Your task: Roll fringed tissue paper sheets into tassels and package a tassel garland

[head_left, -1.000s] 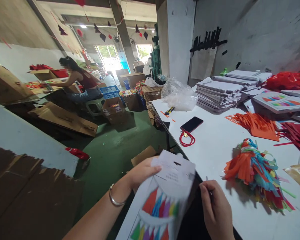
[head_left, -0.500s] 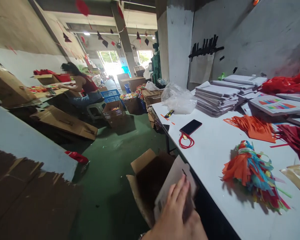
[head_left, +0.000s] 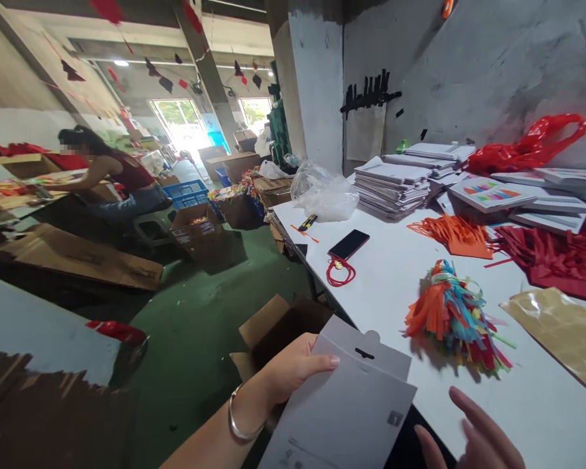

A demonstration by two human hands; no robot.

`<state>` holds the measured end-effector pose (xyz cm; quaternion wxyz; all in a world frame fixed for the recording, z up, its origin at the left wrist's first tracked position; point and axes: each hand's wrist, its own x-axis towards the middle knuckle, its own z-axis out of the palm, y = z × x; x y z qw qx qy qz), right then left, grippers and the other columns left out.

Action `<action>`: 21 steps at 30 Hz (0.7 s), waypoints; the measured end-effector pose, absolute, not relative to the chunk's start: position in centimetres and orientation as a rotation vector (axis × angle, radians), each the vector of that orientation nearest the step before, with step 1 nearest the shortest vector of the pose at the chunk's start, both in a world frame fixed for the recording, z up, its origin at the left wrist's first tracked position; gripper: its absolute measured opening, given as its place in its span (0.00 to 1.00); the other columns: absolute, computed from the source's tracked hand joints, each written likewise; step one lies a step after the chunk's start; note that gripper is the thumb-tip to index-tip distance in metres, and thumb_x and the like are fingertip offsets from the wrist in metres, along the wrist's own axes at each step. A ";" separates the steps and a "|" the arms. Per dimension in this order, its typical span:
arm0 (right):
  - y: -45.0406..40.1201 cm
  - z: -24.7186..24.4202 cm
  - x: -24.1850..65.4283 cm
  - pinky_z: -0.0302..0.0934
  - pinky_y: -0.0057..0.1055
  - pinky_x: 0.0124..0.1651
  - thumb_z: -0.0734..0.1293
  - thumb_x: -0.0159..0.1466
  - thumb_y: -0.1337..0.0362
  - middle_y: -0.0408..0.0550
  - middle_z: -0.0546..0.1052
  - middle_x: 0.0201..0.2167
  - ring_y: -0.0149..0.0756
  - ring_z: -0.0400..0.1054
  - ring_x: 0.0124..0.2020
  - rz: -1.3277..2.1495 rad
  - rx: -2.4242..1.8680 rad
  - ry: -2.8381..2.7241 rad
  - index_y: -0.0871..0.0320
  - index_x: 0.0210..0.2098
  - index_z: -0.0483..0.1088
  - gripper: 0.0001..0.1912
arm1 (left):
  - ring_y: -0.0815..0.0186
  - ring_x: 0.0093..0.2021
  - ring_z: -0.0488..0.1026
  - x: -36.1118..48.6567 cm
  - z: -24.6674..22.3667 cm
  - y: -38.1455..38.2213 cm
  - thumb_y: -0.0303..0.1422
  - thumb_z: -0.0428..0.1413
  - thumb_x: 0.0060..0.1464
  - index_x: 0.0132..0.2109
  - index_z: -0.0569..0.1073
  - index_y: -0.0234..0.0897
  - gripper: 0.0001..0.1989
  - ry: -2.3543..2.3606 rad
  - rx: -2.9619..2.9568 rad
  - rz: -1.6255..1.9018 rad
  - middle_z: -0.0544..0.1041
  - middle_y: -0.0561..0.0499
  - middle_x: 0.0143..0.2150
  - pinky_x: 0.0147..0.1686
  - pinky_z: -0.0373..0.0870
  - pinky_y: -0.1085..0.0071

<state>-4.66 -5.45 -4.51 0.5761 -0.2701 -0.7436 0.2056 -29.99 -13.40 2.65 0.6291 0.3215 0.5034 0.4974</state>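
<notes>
A flat white packet with a slotted hanging tab is in my left hand, the thumb lying on its face and the other fingers hidden behind it. A silver bangle circles that wrist. My right hand is at the lower right, over the table edge, with its fingers apart and nothing in them. On the white table lies a bundle of multicoloured tissue tassels. Orange tassels and dark red tassels lie behind it.
An open cardboard box stands on the floor beside the table. A phone, a cutter, a plastic bag and stacked white packets are on the table. A person sits at the far left.
The packet has come up out of the box area and now faces the camera in my left hand. My right hand has come into view, open. The view has turned right.
</notes>
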 end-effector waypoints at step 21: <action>-3.9 -1.2 -7.4 0.63 0.42 0.59 0.62 0.68 0.77 0.50 0.79 0.43 0.36 0.72 0.46 0.310 -0.217 -2.069 0.59 0.59 0.70 0.21 | 0.60 0.34 0.80 -27.7 2.5 -13.2 0.35 0.67 0.48 0.46 0.83 0.28 0.19 0.901 0.548 1.179 0.84 0.39 0.38 0.36 0.72 0.71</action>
